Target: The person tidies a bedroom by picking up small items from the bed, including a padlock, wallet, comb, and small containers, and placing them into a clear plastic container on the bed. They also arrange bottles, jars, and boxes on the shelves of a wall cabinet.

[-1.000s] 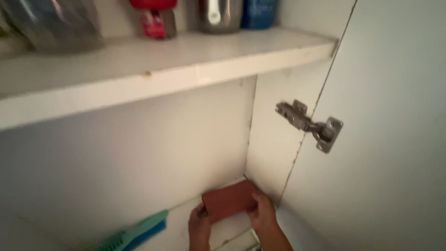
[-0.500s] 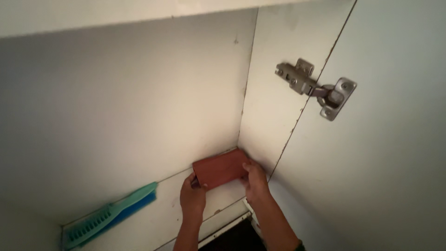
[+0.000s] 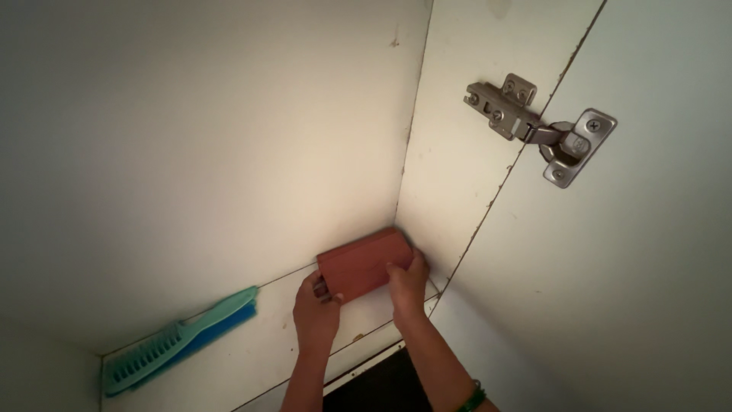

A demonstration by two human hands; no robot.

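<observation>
Both my hands hold a small reddish-brown box [image 3: 363,264] at the back right corner of a white cabinet shelf [image 3: 252,358]. My left hand [image 3: 315,310] grips its left end, fingers curled around the edge. My right hand [image 3: 406,284] presses on its front right side, close to the cabinet's side wall [image 3: 450,175]. The box rests low against the back wall. A green band shows on my right wrist.
A teal and blue comb [image 3: 179,341] lies along the back wall at the shelf's left. A metal hinge [image 3: 543,129] joins the side wall to the open white door [image 3: 648,252] on the right.
The view has dropped, so the upper shelf with its bottles has left the frame. The box and both hands stay in the same corner, the box pushed slightly nearer the wall.
</observation>
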